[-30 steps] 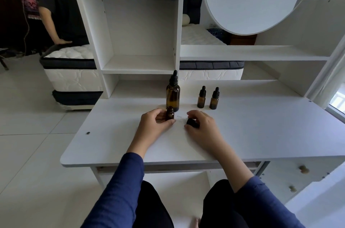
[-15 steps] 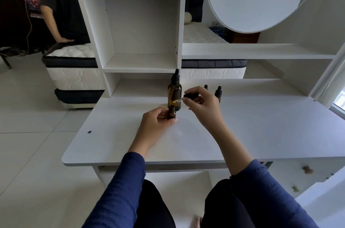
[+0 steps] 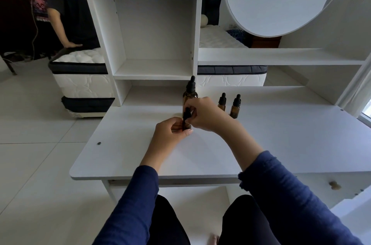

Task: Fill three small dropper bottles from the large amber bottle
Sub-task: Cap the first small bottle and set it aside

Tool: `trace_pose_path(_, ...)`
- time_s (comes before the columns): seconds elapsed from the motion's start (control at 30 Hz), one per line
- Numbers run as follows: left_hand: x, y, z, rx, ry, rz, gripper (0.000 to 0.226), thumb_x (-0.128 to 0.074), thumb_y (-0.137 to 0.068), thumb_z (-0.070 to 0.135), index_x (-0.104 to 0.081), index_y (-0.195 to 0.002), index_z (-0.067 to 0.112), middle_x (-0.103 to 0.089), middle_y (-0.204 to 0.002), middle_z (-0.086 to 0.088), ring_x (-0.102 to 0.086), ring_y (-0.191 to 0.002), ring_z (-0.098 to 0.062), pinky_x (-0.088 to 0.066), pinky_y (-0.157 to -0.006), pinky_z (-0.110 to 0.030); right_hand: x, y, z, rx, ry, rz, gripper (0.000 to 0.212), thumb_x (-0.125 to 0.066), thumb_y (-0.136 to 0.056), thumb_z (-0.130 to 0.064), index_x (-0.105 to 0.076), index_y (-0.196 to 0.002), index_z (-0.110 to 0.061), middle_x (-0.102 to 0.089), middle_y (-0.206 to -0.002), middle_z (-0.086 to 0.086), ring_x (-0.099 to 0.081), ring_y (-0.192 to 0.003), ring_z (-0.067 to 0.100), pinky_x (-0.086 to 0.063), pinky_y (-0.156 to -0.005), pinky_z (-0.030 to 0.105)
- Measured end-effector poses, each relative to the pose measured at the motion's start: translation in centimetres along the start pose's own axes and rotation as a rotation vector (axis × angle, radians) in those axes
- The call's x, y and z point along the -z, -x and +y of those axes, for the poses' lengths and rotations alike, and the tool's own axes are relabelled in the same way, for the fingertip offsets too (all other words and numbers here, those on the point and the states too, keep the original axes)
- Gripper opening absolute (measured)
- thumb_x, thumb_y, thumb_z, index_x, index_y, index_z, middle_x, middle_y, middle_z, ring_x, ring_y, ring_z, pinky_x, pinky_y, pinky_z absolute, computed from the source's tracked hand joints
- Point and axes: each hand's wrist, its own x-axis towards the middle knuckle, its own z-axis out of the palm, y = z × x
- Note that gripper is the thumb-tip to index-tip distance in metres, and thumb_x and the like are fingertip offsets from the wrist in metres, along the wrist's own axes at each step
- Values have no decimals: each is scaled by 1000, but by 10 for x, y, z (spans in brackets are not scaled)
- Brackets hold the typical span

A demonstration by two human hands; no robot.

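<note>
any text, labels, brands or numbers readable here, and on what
No text is legible.
Shirt print on the background person: pink graphic, pale lines below, too blurred to read.
Large amber bottle, capped small bottles: no labels visible.
Small bottle in the left hand: mostly hidden.

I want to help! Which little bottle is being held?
The small dropper bottle in the left hand, with the right hand on its black cap; the other two bottles stand free on the desk.

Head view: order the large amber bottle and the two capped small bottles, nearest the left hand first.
1. Large amber bottle, directly behind the left hand.
2. Left capped small bottle, behind and right.
3. Right capped small bottle, farthest right.
</note>
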Motion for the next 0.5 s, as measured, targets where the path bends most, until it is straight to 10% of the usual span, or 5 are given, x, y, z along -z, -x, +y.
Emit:
trace_pose_path(0.27, 0, 2, 2, 5, 10, -8, 20, -74, -76, 10, -69, -87, 26, -73, -84, 7, -69, -81, -3, -53, -81, -16, -9, 0, 4, -61, 63, 54, 35, -68, -81, -35, -58, -89, -2, -63, -82, 14, -56, -72, 24, -48, -63, 32)
trace_pose_path(0.5, 1, 3, 5, 43, 13, -6, 15, -73, -77, 13, -70, -91, 20, -73, -87, 7, -68, -82, -1, -51, -82, -18, -22, 12, 12, -15, -334, 207, 22, -61, -84, -5, -63, -106, -9, -67, -100, 8, -59, -85, 9, -44, -71, 0)
